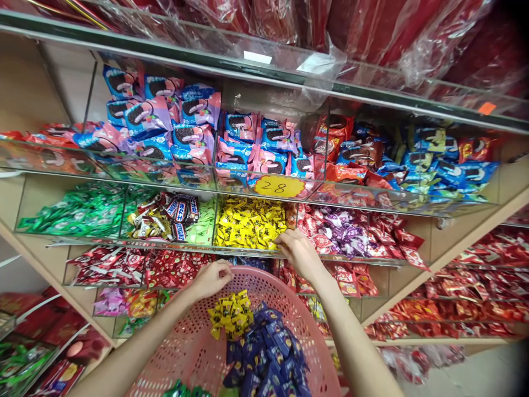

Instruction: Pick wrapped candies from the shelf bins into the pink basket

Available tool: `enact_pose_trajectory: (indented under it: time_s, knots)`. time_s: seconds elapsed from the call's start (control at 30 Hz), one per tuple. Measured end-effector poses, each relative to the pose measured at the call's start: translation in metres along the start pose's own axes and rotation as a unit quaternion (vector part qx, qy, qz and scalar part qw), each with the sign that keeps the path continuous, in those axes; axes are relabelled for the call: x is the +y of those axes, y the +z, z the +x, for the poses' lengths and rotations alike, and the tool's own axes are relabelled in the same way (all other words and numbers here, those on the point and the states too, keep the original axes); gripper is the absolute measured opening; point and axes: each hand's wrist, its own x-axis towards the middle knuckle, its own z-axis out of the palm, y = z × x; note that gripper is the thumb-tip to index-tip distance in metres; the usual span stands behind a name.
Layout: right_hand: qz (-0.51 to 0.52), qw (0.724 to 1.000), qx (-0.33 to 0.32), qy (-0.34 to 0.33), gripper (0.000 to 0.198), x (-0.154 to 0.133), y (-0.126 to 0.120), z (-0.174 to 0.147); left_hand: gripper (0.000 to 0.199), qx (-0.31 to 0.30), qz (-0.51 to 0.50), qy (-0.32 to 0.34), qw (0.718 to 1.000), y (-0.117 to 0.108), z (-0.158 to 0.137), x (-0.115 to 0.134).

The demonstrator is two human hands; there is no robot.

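Note:
My left hand point(214, 278) is closed on the far left rim of a pink perforated plastic basket point(182, 353). Inside the basket lie yellow-wrapped candies point(231, 314), a larger heap of dark blue-purple wrapped candies point(266, 353), and a few green-wrapped ones point(185, 389) at the bottom edge of the view. My right hand point(298, 251) reaches over the front lip of a shelf bin filled with yellow-wrapped candies point(250, 220). Its fingers are bent, with the tips among those candies at the bin's right front corner; what they pinch is mostly hidden.
Clear-fronted bins flank the yellow one: Snickers bars point(181, 215) to the left, purple-wrapped candies point(343, 231) to the right. Above hang blue-and-pink cookie packs point(151, 118) on a glass-edged shelf with a yellow "28" price tag point(275, 187). Red-wrapped sweets point(105, 264) fill lower bins.

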Motion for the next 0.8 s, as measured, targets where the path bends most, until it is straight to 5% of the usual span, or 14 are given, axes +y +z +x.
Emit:
enact_pose_trajectory:
  time_s: [0.53, 0.8]
  knots:
    - [-0.127, 0.988, -0.037, -0.074, 0.014, 0.004, -0.006, 0.012, 0.021, 0.005, 0.001, -0.022, 1.0, 0.001, -0.001, 0.004]
    - [0.059, 0.996, 0.062, -0.028, 0.008, 0.006, -0.004, 0.012, 0.021, 0.01, -0.003, -0.03, 0.999, 0.002, -0.002, 0.005]
